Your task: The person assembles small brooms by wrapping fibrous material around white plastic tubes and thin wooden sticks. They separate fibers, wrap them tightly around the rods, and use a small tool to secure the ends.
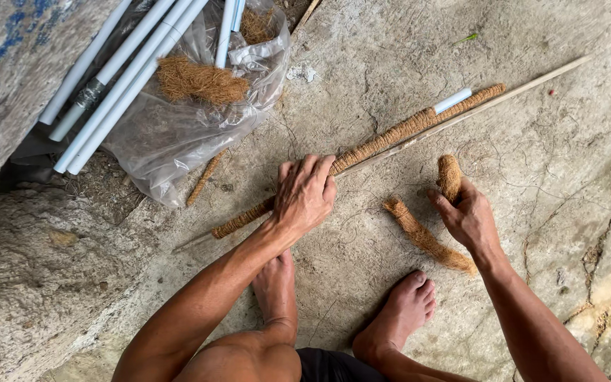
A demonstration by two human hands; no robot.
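A long coir-wrapped pole (pixel 390 138) lies slanted on the concrete floor, its white pipe end (pixel 452 100) bare at the upper right. My left hand (pixel 305 194) presses down on its middle, fingers curled over it. A thin pale stick (pixel 475 106) runs alongside the pole. My right hand (pixel 468 212) holds a short roll of brown coir fibre (pixel 450 175). A second coir strip (pixel 426 237) lies on the floor beside that hand.
Several white plastic pipes (pixel 118 78) and a clear plastic bag (pixel 185 131) with loose coir clumps (pixel 199 81) lie at the upper left against a rough concrete block (pixel 30 283). My bare feet (pixel 404 311) rest on the cracked floor below the pole.
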